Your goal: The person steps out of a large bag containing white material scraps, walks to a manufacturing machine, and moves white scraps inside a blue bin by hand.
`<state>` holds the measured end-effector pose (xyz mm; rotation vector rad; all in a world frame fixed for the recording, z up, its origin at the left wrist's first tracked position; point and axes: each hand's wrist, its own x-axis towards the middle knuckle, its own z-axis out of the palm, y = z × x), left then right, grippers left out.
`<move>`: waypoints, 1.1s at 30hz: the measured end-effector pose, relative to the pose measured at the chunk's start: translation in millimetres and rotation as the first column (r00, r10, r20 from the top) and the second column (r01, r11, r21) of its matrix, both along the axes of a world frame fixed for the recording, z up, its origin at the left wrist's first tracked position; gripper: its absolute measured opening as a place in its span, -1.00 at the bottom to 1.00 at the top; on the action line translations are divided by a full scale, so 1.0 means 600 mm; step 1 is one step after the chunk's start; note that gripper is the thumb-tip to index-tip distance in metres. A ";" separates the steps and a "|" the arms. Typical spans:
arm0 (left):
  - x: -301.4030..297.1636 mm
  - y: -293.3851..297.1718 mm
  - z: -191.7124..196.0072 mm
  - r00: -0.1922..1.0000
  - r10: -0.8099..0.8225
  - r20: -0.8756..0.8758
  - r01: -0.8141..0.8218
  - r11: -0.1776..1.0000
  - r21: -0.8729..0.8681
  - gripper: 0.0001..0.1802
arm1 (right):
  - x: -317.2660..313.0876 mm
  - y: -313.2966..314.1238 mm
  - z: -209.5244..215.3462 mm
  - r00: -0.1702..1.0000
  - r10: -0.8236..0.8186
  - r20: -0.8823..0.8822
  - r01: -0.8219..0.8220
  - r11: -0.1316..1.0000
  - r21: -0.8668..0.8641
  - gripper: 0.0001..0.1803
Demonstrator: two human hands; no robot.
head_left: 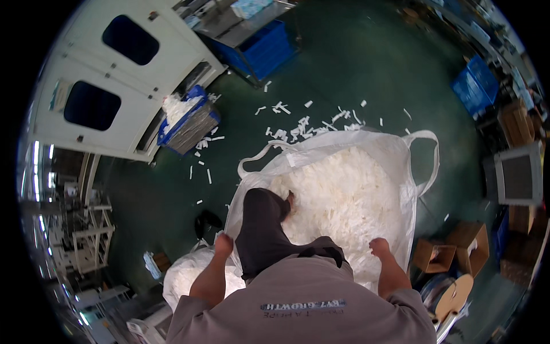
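A large white bulk bag with loop handles stands on the green floor, filled with white strips. My left hand is closed on the bag's near left rim. My right hand grips the near right rim. My leg in dark trousers reaches into the bag, with the foot pressed into the white strips. My grey shirt fills the lower edge of the view.
Loose white strips litter the floor beyond the bag. A blue crate of white pieces sits by a white machine at left. A second white bag lies lower left. Cardboard boxes and a monitor stand at right.
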<state>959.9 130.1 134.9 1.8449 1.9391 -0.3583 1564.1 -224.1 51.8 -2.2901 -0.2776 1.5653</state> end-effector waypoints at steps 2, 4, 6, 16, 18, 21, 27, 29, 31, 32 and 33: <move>0.126 0.104 0.043 0.967 -0.212 0.140 0.196 0.973 0.120 -0.76 | -0.031 -0.055 0.006 0.996 -0.084 -0.033 0.080 0.992 -0.100 -0.77; 0.225 0.184 0.046 0.917 -0.354 0.185 0.304 0.919 0.252 -0.64 | -0.058 -0.069 0.030 0.987 -0.159 -0.030 0.153 0.978 -0.144 -0.77; 0.345 0.249 0.061 0.900 -0.423 0.104 0.409 0.903 0.131 -0.36 | -0.094 -0.073 0.055 0.973 -0.230 0.038 0.233 0.960 -0.157 -0.77; 0.421 0.455 -0.149 0.688 -0.700 -0.193 0.563 0.682 -0.466 -0.46 | -0.295 0.067 0.109 0.928 -0.362 -0.091 0.327 0.906 -0.269 -0.71; 0.398 0.469 -0.147 0.702 -0.700 -0.129 0.570 0.662 -0.488 -0.57 | -0.313 0.103 0.112 0.924 -0.366 -0.108 0.331 0.909 -0.253 -0.70; 0.407 0.491 -0.099 0.682 -0.726 -0.081 0.614 0.630 -0.476 -0.63 | -0.329 0.150 0.107 0.904 -0.413 -0.112 0.390 0.902 -0.183 -0.68; 0.335 0.549 -0.049 0.619 -0.786 -0.007 0.677 0.538 -0.502 -0.62 | -0.298 0.237 0.174 0.849 -0.528 -0.024 0.525 0.847 -0.081 -0.68; 0.356 0.539 -0.033 0.625 -0.781 0.014 0.666 0.524 -0.530 -0.61 | -0.298 0.244 0.201 0.833 -0.554 0.022 0.553 0.829 -0.078 -0.68; 0.355 0.522 -0.025 0.630 -0.776 0.029 0.661 0.517 -0.544 -0.60 | -0.306 0.232 0.212 0.808 -0.586 0.064 0.589 0.806 -0.052 -0.69; 0.344 0.520 -0.032 0.631 -0.775 0.041 0.669 0.516 -0.534 -0.60 | -0.321 0.218 0.213 0.809 -0.583 0.078 0.588 0.806 -0.073 -0.68; 0.331 0.524 -0.042 0.635 -0.771 0.049 0.675 0.522 -0.522 -0.60 | -0.330 0.208 0.216 0.812 -0.576 0.088 0.583 0.808 -0.088 -0.67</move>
